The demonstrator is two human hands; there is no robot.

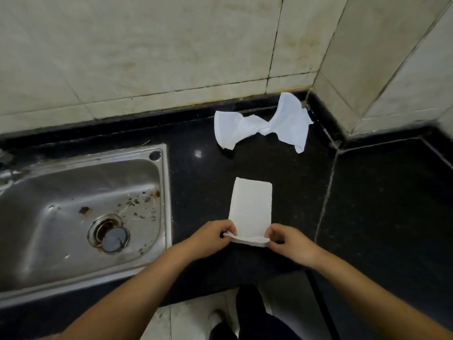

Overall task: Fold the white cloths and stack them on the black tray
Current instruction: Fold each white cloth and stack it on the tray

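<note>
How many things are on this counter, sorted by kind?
White cloths: 2, a folded cloth pinched by the left hand and right hand, and a crumpled cloth
Steel sink: 1
Total: 3

The fingertips of the left hand (212, 233) and the right hand (288, 242) are concealed behind the raised near edge of the folded cloth (252, 207). Layer count at that edge is indeterminate. Both forearms are cut off by the bottom frame edge. The sink (157, 192) is cut off at the left edge. The twisted centre of the crumpled cloth (263, 125) conceals its own inner folds. No tray is distinguishable from the black counter (380, 204).
</note>
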